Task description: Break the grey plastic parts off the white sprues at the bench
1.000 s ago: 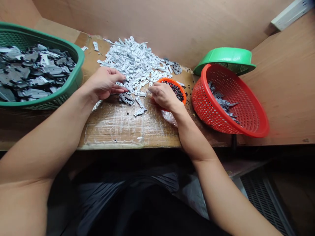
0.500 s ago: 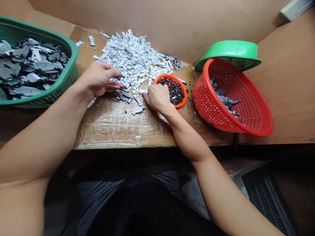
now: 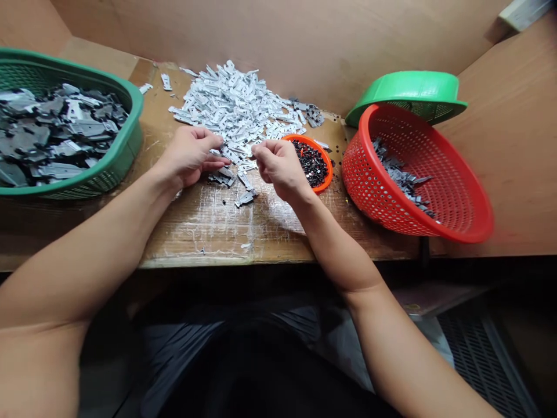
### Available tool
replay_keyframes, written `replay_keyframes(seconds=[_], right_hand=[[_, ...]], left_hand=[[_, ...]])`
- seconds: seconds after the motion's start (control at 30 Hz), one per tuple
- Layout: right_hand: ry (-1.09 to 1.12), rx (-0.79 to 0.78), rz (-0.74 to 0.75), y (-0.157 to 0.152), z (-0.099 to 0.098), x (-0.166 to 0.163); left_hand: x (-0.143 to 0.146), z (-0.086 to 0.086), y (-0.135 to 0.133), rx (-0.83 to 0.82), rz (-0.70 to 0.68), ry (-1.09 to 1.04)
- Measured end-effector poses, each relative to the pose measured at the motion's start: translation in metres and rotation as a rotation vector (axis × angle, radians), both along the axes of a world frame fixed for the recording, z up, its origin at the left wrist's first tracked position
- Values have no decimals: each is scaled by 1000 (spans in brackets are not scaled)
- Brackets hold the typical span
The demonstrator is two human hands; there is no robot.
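Observation:
My left hand [image 3: 195,155] is at the front left of a heap of silver metal plates [image 3: 235,104], fingers curled round a thin metal plate [image 3: 223,152] that they mostly cover. Facing it, my right hand [image 3: 278,168] is closed in a pinch with a tiny dark piece, seemingly a black screw, at its fingertips. Just behind the right hand stands a shallow orange bowl [image 3: 329,168] of small black screws [image 3: 311,162]. A few assembled-looking plates [image 3: 246,196] lie on the cardboard below and between my hands.
At the left is a dark green basket [image 3: 134,110] full of larger metal parts. A red perforated basket [image 3: 461,191] tilts at the right, holding some grey parts, with a light green basket [image 3: 413,87] behind it. Wooden panels [image 3: 304,52] enclose the cardboard-covered bench [image 3: 209,232].
My right hand has lifted away from the orange bowl and moved up toward my left hand, its fingers now pinched. The whole view has shifted slightly.

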State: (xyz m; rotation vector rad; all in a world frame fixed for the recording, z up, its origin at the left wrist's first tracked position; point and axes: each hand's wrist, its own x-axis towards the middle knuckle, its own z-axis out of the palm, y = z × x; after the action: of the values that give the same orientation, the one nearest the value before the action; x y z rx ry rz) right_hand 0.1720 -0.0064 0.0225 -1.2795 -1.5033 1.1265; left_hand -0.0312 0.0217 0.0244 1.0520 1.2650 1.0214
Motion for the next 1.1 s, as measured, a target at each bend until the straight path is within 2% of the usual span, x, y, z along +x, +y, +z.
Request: replay_keyframes(seconds=[0.17,0.53,0.73,0.93,1.1], right_hand=[[111,-104,-75,-5,-2,-17],[159,-130,-113,-7,-6,-22],[66,-87,-140,0,-19,-20],[28,-88,-157,6,-27,-14],[40,-97,-154,9,-37,-13]], left_hand=[[9,-3,-7,28,20,-35],[9,-6,-6,18,2,-119],[10,-1,-10,54,45,-93],[7,-1,-7,11,-13,-115],[4,-8,-2,4,-42,-136]])
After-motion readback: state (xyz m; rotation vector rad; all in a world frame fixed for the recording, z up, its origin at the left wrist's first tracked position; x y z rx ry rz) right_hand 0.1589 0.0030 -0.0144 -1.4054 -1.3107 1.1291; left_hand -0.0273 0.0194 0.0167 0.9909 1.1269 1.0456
